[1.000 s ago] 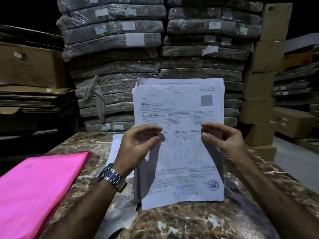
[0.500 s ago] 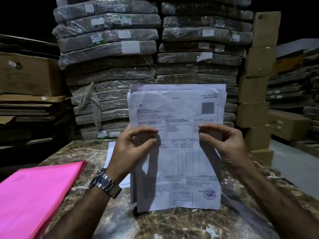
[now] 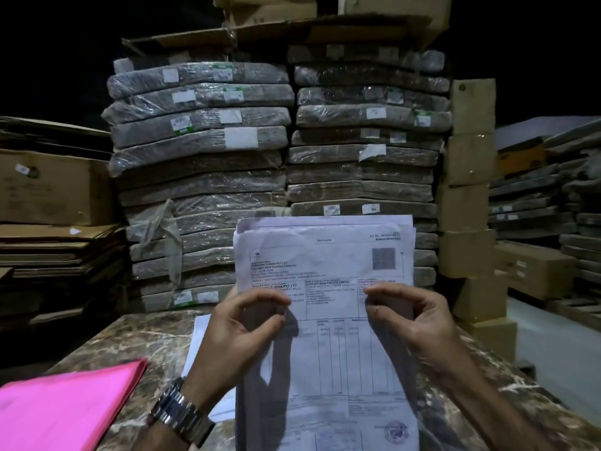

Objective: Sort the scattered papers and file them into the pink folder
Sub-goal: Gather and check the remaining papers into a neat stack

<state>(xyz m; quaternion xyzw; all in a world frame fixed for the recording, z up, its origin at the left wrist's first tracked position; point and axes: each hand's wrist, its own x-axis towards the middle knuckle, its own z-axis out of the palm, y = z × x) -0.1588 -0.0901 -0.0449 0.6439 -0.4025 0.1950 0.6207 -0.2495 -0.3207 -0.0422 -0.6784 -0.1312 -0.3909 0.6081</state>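
I hold a stack of printed papers upright over the marble table, its lower edge down near the tabletop. My left hand grips the stack's left edge, thumb in front. My right hand grips the right edge the same way. The front sheet is an invoice with a table and a round stamp low on the right. A closed pink folder lies flat on the table at the lower left, apart from my hands. More white paper lies on the table behind my left hand, mostly hidden.
Tall stacks of plastic-wrapped bundles stand right behind the table. Cardboard boxes and flattened cartons are piled at the left. A column of boxes stands at the right, with floor and shelving beyond.
The camera has tilted up, so the papers and folder sit lower in view. Both hands keep the same grip on the stack, which stays upright.
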